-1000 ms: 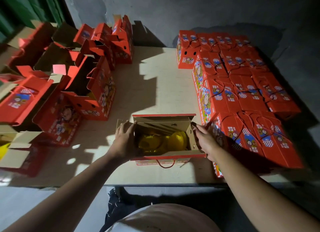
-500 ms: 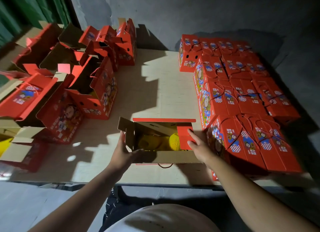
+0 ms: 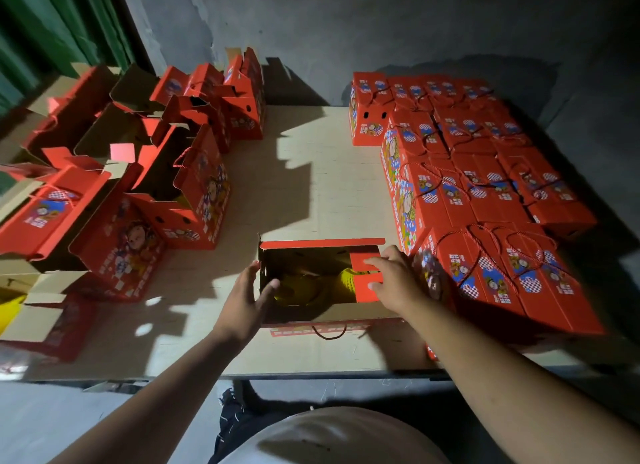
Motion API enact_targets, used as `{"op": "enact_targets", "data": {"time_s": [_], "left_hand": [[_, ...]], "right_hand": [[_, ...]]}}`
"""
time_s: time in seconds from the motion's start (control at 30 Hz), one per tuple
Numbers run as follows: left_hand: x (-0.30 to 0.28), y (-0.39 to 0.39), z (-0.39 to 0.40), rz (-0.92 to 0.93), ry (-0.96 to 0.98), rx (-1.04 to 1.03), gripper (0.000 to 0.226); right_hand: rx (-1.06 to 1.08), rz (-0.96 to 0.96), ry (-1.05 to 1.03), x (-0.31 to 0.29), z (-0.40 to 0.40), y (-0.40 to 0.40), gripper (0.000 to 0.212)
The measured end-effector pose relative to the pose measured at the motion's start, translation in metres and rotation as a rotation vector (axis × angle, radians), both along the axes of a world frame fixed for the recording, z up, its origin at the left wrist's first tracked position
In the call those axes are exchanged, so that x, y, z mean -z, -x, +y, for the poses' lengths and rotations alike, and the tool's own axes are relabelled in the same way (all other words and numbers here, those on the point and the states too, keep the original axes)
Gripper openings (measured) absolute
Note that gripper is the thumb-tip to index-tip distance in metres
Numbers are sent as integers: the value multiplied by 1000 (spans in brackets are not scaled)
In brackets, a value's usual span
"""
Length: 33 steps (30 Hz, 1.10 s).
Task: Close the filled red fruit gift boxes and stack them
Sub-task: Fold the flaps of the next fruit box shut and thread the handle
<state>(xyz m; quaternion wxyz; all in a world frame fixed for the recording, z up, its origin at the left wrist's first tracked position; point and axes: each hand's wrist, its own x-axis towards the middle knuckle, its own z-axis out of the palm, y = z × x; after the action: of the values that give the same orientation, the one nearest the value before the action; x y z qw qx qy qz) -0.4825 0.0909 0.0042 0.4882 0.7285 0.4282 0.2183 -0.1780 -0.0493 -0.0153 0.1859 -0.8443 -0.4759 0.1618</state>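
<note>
An open red gift box (image 3: 322,243) stands near the table's front edge, with yellow netted fruit (image 3: 301,290) inside it. My left hand (image 3: 242,301) holds the box's left end flap, thumb inside and fingers outside. With straight fingers, my right hand (image 3: 398,280) presses the red right end flap (image 3: 360,276) down over the fruit. The long far and near lid flaps still stand open. Closed red boxes (image 3: 485,186) with cord handles are stacked in rows directly right of the open box.
Several open red boxes (image 3: 187,200) with raised flaps crowd the table's left side. Bare tabletop (image 3: 311,172) runs between the two groups. The table's front edge (image 3: 311,370) is just below the box. A grey wall stands behind.
The left end flap, splayed outward before, now stands upright in my left hand. My right hand has folded the right end flap inward and pushed it lower over the fruit.
</note>
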Motion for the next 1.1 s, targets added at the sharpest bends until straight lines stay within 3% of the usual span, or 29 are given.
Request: {"op": "enact_targets", "data": {"time_s": [0.17, 0.33, 0.53, 0.67, 0.8, 0.93, 1.03, 1.1], "left_hand": [[-7, 0, 8, -34, 61, -133, 29], [-10, 0, 17, 94, -141, -91, 32], [-1, -7, 24, 239, -232, 74, 47], [13, -2, 37, 390, -270, 292, 68], [31, 13, 46, 605, -459, 496, 69], [32, 19, 50, 596, -577, 572, 72], [27, 15, 50, 582, -574, 570, 62], [23, 15, 50, 566, -564, 565, 81]], "right_hand": [[-79, 10, -2, -5, 15, 4, 54], [-124, -32, 2, -2, 13, -2, 54], [-107, 1, 28, -8, 19, -6, 55], [-115, 30, 21, -8, 20, -8, 52], [-150, 34, -26, -5, 16, -11, 48], [-191, 36, -77, 2, 9, -17, 45], [-309, -84, -74, 5, 2, -16, 32], [-387, -139, -109, 8, -3, -17, 34]]}}
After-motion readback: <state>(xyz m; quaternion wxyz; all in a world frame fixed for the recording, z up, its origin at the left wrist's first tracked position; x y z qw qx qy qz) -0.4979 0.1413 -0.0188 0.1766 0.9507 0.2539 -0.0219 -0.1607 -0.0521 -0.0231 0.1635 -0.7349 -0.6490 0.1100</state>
